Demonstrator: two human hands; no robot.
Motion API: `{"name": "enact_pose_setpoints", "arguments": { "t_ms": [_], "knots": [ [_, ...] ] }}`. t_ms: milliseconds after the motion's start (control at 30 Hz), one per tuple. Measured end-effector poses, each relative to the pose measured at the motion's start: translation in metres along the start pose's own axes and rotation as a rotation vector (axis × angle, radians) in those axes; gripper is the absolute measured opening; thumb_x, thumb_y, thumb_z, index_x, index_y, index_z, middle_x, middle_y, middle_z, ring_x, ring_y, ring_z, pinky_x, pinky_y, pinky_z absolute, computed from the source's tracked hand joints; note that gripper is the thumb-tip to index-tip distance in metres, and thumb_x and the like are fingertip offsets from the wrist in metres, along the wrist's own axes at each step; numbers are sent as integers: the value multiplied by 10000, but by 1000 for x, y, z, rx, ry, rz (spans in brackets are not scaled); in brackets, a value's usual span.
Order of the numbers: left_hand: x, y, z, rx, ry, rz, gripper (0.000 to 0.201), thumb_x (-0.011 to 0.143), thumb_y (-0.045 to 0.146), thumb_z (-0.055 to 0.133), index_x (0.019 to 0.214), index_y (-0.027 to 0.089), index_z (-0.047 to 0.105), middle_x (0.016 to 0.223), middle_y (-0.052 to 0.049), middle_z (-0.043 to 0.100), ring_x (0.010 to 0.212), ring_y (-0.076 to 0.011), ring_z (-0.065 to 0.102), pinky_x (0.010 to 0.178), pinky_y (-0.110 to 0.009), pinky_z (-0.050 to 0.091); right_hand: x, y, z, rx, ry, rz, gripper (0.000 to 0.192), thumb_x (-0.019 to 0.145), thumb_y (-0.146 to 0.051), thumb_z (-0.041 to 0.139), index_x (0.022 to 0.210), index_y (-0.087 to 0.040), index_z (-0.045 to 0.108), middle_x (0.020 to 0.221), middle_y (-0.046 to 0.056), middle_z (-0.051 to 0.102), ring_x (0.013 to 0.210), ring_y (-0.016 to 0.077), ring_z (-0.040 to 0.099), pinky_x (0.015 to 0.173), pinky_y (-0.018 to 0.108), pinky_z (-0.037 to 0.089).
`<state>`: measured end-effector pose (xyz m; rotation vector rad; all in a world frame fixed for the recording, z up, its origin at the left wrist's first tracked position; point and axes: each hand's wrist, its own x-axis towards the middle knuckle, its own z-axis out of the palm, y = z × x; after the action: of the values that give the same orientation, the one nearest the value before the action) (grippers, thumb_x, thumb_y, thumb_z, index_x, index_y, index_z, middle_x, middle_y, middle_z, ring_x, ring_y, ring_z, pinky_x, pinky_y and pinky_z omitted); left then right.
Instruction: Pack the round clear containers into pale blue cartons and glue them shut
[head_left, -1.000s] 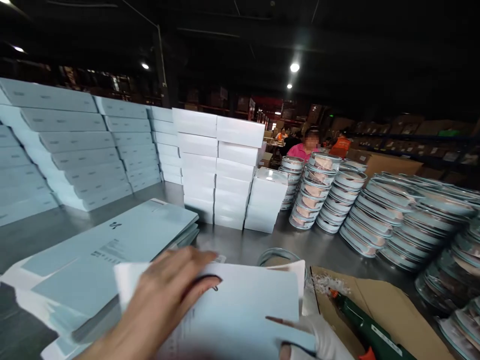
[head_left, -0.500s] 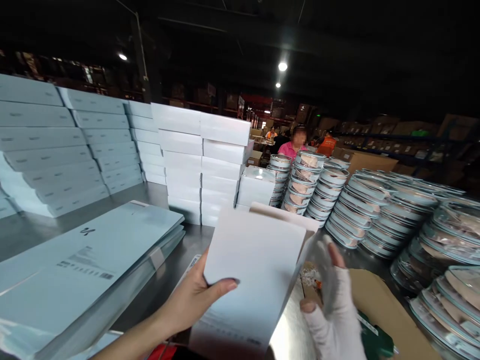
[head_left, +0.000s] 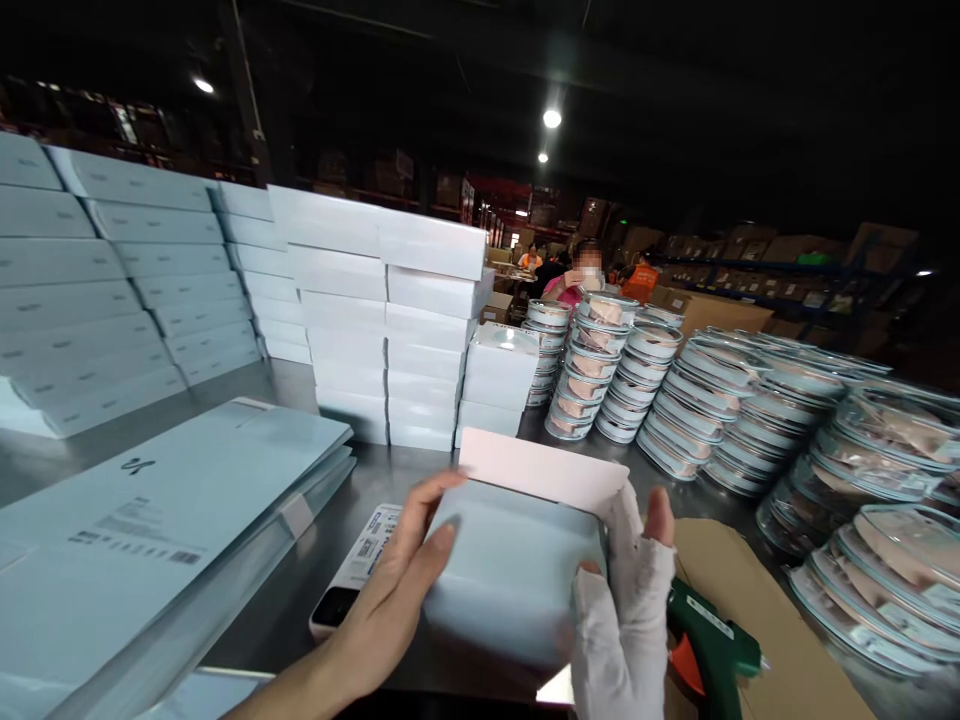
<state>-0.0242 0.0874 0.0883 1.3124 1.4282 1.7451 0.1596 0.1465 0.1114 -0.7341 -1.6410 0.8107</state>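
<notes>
**Carton squared up between both hands**

A pale blue cardboard carton [head_left: 514, 570] is held above the steel worktable [head_left: 420, 480], just in front of the person, between a bare left hand [head_left: 390, 600] and a right hand in a white fingerless glove [head_left: 626, 620]. Half a second earlier the same piece was raised on end as a flat white sleeve, with the right hand apart from it; it is now lowered, opened into a box shape and clasped from both sides. The forming of the box is judged to be well under way, with its end not yet closed.

The left hand is spread flat against the carton's left wall, and the right hand is wrapped around its right edge. The white flap [head_left: 540, 470] is turned up at the far end, so the open end points away from the person. The long axis appears to run left to right between the hands, though blur leaves this uncertain.

A green glue gun [head_left: 709, 645] lies on brown cardboard [head_left: 780, 620] just beside the right hand.
</notes>
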Motion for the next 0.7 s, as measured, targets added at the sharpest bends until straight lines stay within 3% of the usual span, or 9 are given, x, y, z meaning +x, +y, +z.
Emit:
{"name": "enact_pose_setpoints", "arguments": {
  "t_ms": [67,133,233,300,333,400,467,567,700],
  "knots": [
    [1,5,-10,124,-137,49,496,921,608,639,1337,337,651,1549,-79,544,1478,-375,430,1184,-514,396,3,0,-4,44,4,-46,691,1084,-310,361,1651,-386,-26,1715,44,258,1556,230,299,1219,482,373],
    [4,9,-23,219,-232,105,535,757,580,831,1225,333,748,1423,-89,662,1446,-417,468,1139,-504,456,8,7,-23,64,-5,-54,667,1062,-356,401,1655,-357,94,1661,93,394,1474,256,472,1137,474,475],
    [7,10,-40,223,-130,148,468,732,533,862,1164,368,789,1226,-60,772,1215,-392,678,958,-426,602,11,34,-83,-178,62,65,653,968,-504,504,1562,-273,361,1448,151,641,1274,324,658,1039,514,527],
    [4,7,-44,201,-15,156,410,803,535,795,1184,385,778,1213,-44,783,1089,-352,743,870,-385,638,8,58,-133,-562,168,249,633,836,-600,583,1329,-202,584,1188,194,765,1113,418,713,988,591,510],
    [-1,5,-42,209,12,162,409,811,539,784,1192,391,774,1222,-40,784,1090,-349,747,867,-380,641,5,70,-155,-775,110,397,555,802,-605,582,1177,-203,660,1075,202,785,1025,462,723,937,631,500],
    [-13,2,-32,259,-13,195,450,771,548,823,1197,409,779,1261,-42,780,1179,-364,717,924,-392,627,-5,89,-187,-957,-20,610,369,739,-589,638,808,-232,704,770,179,766,816,489,727,820,637,501],
    [-26,2,-17,299,-171,246,530,700,514,895,1210,430,778,1325,-50,758,1216,-373,702,963,-401,613,-19,101,-198,-921,-110,724,324,720,-541,686,559,-266,633,571,117,688,650,426,713,710,558,522],
    [-42,-2,-1,311,-371,240,597,655,454,934,1229,429,771,1363,-69,737,1147,-369,739,929,-395,630,-41,105,-192,-772,-103,783,389,806,-549,616,533,-272,637,548,62,672,561,309,696,585,414,522],
    [-49,-29,-7,310,-324,0,493,737,492,853,1205,355,779,1247,-75,775,1138,-351,735,868,-363,646,-67,96,-184,-130,40,871,427,786,-649,688,681,-235,685,611,20,670,572,217,664,569,317,521]
  ]
}}
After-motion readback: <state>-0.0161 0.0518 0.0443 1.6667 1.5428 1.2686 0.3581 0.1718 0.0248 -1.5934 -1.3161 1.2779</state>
